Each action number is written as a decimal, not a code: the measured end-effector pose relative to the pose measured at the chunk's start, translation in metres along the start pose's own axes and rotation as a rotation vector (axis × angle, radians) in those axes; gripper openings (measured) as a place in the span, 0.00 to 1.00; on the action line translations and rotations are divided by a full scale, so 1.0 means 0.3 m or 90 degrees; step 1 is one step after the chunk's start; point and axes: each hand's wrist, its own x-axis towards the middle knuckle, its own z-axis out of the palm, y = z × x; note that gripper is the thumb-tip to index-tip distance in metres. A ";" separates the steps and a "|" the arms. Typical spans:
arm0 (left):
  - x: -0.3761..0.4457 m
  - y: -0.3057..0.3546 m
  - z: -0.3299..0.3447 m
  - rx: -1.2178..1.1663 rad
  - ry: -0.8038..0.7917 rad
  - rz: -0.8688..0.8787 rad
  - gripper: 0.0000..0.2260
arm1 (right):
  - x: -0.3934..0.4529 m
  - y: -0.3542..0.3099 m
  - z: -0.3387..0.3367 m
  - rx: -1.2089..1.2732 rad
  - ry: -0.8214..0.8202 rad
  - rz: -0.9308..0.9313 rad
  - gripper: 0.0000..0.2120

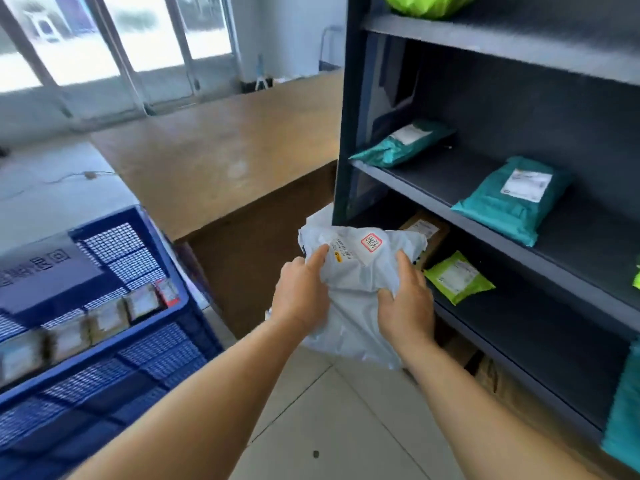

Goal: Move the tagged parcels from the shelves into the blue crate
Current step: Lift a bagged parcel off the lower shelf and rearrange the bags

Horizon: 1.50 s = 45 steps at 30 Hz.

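Both hands hold one pale grey mailer bag (360,271) in the air in front of the shelving. The left hand (300,295) presses its forefinger flat along the bag's upper left part, the other fingers curled at the edge; the right hand (406,296) pinches a fold of the soft plastic between thumb and fingers. A red square tag (371,242) shows on the bag's top face, near its address label.

The blue crate (114,306) stands at about nine o'clock from the hands, with a row of small parcels already lined up inside. At three o'clock the dark shelves (519,251) hold two teal bags (512,199), a lime-green packet (457,277) and a brown box (424,230). A wooden worktop (221,154) lies at twelve o'clock.

The likely trouble is the limp bag: gripped only by a bunched fold, it could slip or sag and catch on the crate's rim during the swing left. The motion blur over the crate hints at a quick turn, which would make a loose hold riskier.
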 end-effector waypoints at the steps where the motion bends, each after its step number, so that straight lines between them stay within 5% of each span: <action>1: -0.007 -0.022 -0.053 -0.006 0.023 -0.007 0.29 | -0.002 -0.055 0.011 0.008 -0.008 -0.023 0.30; 11: -0.066 -0.432 -0.579 0.006 0.207 -0.078 0.28 | -0.097 -0.665 0.288 0.080 -0.086 -0.194 0.29; 22: -0.176 -0.970 -0.964 0.041 0.275 -0.188 0.27 | -0.303 -1.154 0.714 0.091 -0.212 -0.292 0.29; 33: -0.027 -1.353 -1.053 0.052 0.268 -0.274 0.27 | -0.230 -1.362 1.113 0.059 -0.295 -0.326 0.29; 45: 0.407 -1.827 -0.920 0.048 0.147 -0.459 0.27 | 0.111 -1.426 1.750 -0.027 -0.485 -0.267 0.29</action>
